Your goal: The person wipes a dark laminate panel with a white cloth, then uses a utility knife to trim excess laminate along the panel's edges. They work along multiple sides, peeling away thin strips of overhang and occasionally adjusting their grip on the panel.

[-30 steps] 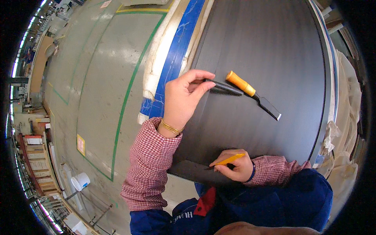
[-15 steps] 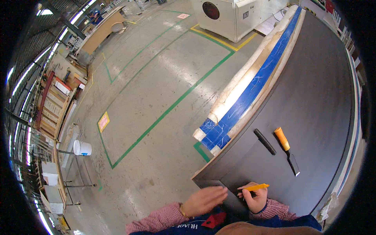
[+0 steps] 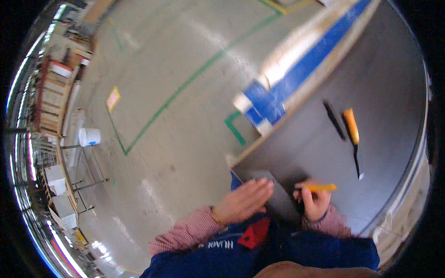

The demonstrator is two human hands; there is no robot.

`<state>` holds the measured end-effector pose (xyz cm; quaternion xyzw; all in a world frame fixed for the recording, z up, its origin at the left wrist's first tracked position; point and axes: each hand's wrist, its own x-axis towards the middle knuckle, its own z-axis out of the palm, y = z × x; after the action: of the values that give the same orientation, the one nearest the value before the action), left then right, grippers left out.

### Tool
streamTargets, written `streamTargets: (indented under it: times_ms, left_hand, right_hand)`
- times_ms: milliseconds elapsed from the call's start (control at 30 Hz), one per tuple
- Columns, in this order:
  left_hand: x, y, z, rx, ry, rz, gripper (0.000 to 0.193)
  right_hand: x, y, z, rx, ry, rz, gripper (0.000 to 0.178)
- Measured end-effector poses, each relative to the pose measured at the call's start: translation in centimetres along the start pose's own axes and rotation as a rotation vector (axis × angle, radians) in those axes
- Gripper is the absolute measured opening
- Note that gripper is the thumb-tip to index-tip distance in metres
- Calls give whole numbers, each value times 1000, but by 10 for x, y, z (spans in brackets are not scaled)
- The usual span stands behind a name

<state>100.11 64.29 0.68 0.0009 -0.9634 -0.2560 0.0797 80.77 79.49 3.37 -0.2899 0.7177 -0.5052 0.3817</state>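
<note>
My right hand (image 3: 316, 202) grips a slim yellow pen-like tool (image 3: 322, 187) near the front edge of a large dark board (image 3: 306, 148). Its tip end is hard to make out among the fingers. With fingers stretched out and close together, my left hand (image 3: 244, 200) rests flat at the board's near left corner, beside a dark flat strip (image 3: 283, 199) that lies between both hands. Farther up on the board are a chisel (image 3: 352, 129) with an orange-yellow handle and, left of it, a short black bar (image 3: 333, 119).
Along the board's left edge runs a padded support (image 3: 296, 60) wrapped with blue tape (image 3: 310, 60). Green lines (image 3: 185, 88) mark the grey floor. At the left are a white bucket (image 3: 89, 137), a metal frame (image 3: 88, 185) and a rack of boards (image 3: 53, 97).
My view has tilted down, so the board, the chisel and both hands appear higher, with some blur. The left hand still lies flat, and the right still holds the yellow tool.
</note>
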Motion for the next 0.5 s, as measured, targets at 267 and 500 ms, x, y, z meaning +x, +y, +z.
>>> streamTargets:
  times_ms: [267,500]
  left_hand:
    - [1,6,-5,134,23,-30,37]
    - [-2,4,-2,134,86,-24,32]
  right_hand:
    - [14,-6,1,-132,-100,-243,16]
    - [24,-10,9,-234,-129,-351,20]
